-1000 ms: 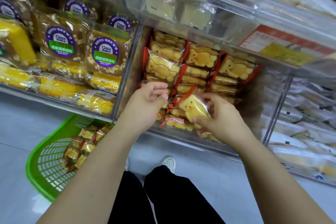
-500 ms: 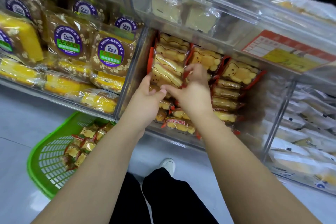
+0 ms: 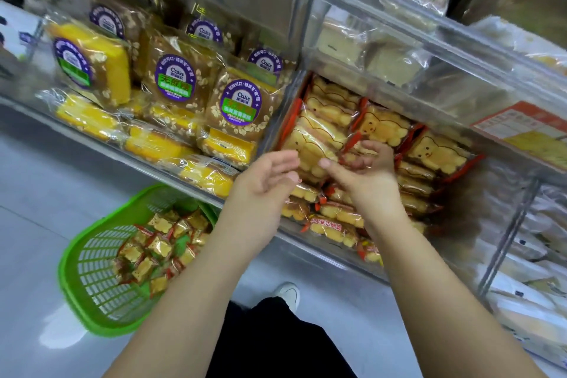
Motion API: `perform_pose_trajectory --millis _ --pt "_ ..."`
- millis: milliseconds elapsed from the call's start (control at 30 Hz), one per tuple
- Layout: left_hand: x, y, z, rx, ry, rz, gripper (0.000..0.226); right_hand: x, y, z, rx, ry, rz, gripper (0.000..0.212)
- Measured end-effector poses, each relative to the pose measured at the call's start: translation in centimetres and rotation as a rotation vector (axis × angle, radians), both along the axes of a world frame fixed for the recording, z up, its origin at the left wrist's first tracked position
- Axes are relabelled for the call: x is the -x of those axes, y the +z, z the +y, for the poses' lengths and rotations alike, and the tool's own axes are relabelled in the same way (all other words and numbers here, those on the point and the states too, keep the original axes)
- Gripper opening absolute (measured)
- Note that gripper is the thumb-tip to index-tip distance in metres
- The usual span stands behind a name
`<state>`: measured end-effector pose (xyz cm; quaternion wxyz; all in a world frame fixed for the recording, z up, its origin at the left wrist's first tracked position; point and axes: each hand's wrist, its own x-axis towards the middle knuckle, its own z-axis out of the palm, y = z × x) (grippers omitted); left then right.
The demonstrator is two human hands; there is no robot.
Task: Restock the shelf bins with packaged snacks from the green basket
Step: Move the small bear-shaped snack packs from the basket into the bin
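Both your forearms stretched up to the clear bin point(image 3: 478, 193), left hand point(image 3: 264, 181) palm-up at its front, fingers relaxed, holding nothing, right hand point(image 3: 365, 175) among the bear-cake packets point(image 3: 383, 127), fingers loosely spread, green basket point(image 3: 92, 270) down-left of the bin, holding small packets point(image 3: 159, 247).

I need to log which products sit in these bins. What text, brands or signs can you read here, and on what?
"Calis": purple round stickers on the clear-wrapped oat-topped brown cake packs in the left bin.
Chinese characters on each sticker's green band: too blurred to read.
Orange and yellow printed label on the upper clear bin's front: too blurred.
Red-edged bear-shaped cake packs: red print on the lowest ones, unreadable.
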<state>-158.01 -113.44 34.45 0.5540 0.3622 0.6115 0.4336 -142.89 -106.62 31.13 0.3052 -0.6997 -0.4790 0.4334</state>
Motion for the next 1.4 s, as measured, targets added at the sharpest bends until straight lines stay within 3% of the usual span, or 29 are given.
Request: perform_pose_trajectory --millis 133,233,367,467,567,700,800,933,1033,1167,1300,1400 --pt "4.5 0.4 -2.6 -0.115 0.169 -0.048 0.029 2.3 3.3 -3.0 -0.211 -0.028 -0.006 0.028" --pt "8.9 -0.8 -5.2 -0.116 0.414 -0.049 0.028 7.8 5.7 -5.9 -0.272 0.217 0.198 0.020" --pt "14.9 -5.8 -9.3 0.007 0.743 -0.041 0.025 16.8 4.4 -9.4 -0.093 0.762 0.371 0.012" --pt "18.4 -11.4 -13.2 0.129 0.878 -0.008 0.027 21.9 -1.6 -10.8 0.085 1.028 0.225 0.016" --pt "20.4 -18.8 -17.4 0.313 0.904 0.050 0.026 24.6 -10.9 -11.7 0.311 1.139 -0.013 0.008" --pt "21.5 -30.1 -21.9 0.542 0.810 0.102 0.014 24.2 -25.0 -12.5 0.495 1.355 -0.346 0.014" --pt "22.1 -38.2 -24.4 0.629 0.737 0.123 0.010 24.0 -34.4 -12.2 0.462 1.520 -0.616 0.019" --pt "23.5 -47.3 -25.0 0.735 0.482 0.198 0.016 26.3 -44.1 -11.2 0.393 1.509 -0.656 0.018" --pt "25.0 -52.8 -23.9 0.767 0.303 0.277 0.022 29.1 -50.7 -10.9 0.244 1.716 -0.774 0.026" --pt "26.5 -58.3 -21.7 0.710 0.053 0.384 0.036 32.6 -56.8 -11.2 0.051 1.936 -0.963 0.043" --pt "27.0 -61.3 -21.3 0.800 -0.262 0.518 0.060 33.2 -59.3 -12.1 -0.144 2.132 -1.196 0.061" --pt "26.8 -61.8 -21.8 0.849 -0.423 0.597 0.067 32.9 -59.1 -12.4 -0.173 2.151 -1.192 0.058"
